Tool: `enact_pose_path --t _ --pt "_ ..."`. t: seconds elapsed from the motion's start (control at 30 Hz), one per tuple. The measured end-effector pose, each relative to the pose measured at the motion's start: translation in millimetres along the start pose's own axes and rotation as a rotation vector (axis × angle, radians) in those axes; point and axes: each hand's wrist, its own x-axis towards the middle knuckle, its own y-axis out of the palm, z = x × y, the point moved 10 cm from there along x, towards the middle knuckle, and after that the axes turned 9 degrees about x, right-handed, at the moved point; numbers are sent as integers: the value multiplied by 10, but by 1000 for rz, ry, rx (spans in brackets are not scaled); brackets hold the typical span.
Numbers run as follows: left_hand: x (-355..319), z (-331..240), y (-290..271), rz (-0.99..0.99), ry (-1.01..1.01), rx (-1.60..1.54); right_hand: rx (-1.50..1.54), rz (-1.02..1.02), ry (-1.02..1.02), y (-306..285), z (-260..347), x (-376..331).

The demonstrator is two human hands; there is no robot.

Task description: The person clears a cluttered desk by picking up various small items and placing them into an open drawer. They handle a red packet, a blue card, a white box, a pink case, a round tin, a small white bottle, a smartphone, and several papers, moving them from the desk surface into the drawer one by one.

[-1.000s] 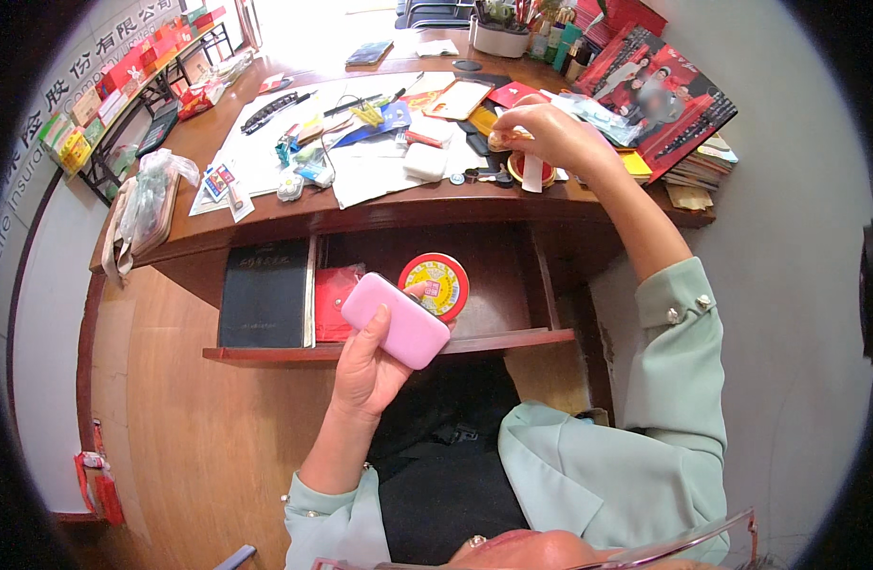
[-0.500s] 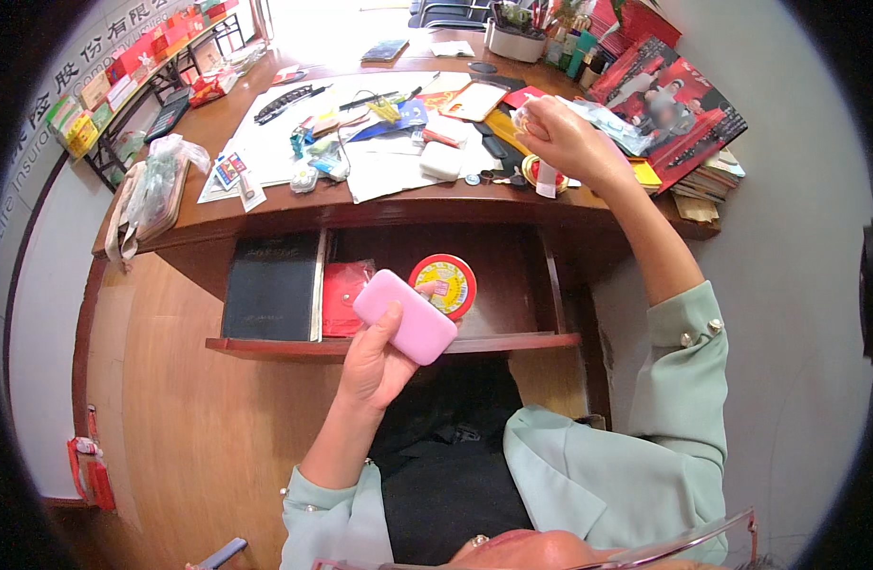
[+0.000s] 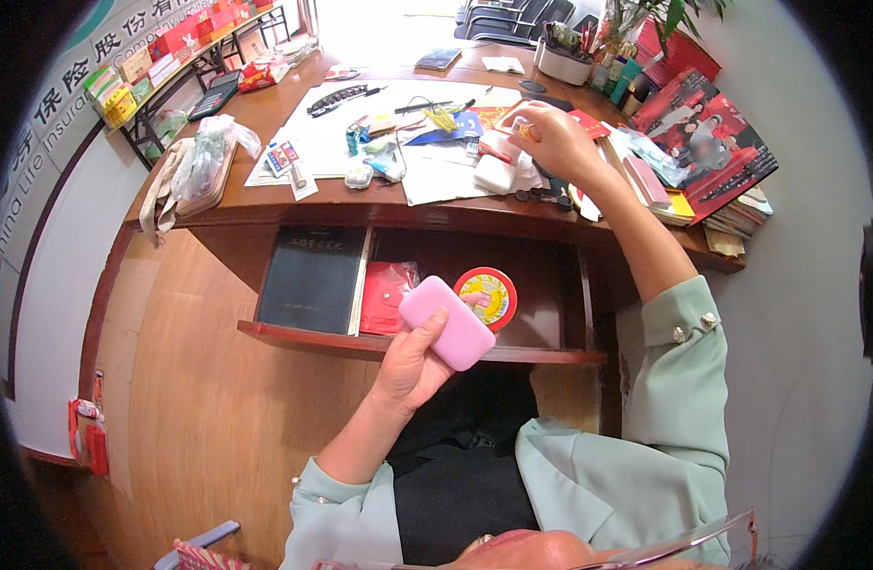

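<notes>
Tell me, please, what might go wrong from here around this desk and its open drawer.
The pink case could slip from the left grip and drop into the drawer. The right grip, above the cluttered desk, might nudge the white case toward the nearby front edge. The strap hanging over the desk's side could snag.

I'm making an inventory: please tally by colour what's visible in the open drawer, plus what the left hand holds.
Black: 1 book
Red: 1 pouch
Red-and-yellow: 1 round container
Pink: 1 case, in the left hand
Total: 4
</notes>
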Motion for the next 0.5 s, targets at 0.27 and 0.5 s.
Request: enact_pose_path --t 0.27,0.5 --pt "-19 -31 45 12 14 12 37 160 28 215 -21 70" --pt "-12 -6 13 1 13 4 20 212 35 274 -18 102"
